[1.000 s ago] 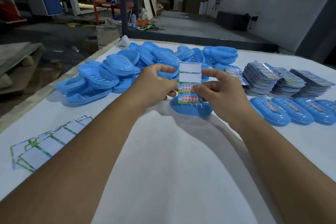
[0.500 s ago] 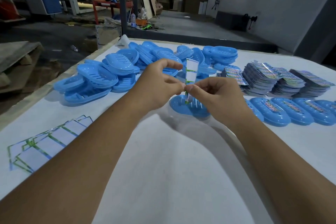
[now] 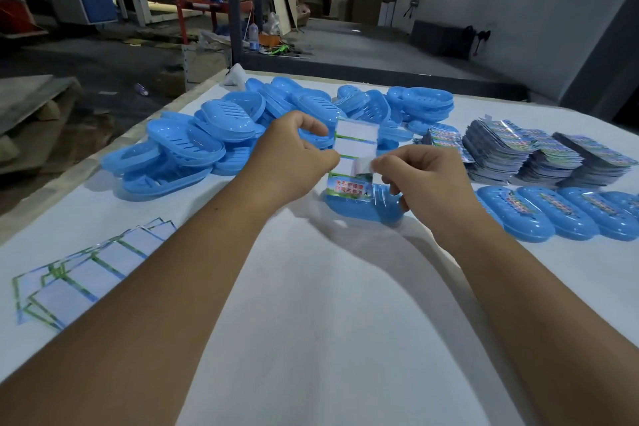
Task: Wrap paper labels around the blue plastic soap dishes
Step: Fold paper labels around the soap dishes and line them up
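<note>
A paper label with a white back and a green printed band is held upright over a blue soap dish on the white table. My left hand pinches the label's left edge. My right hand pinches a thin flap at the label's right edge, which stands away from the label. The dish lies below the label, partly hidden by my right hand.
A heap of blue soap dishes fills the far left of the table. Stacks of printed labels stand at the right, with labelled dishes in a row before them. Loose white backing sheets lie at the near left.
The label was edge-on between both hands half a second ago. It now faces me flat, and my right hand has drawn a flap off its right edge.
</note>
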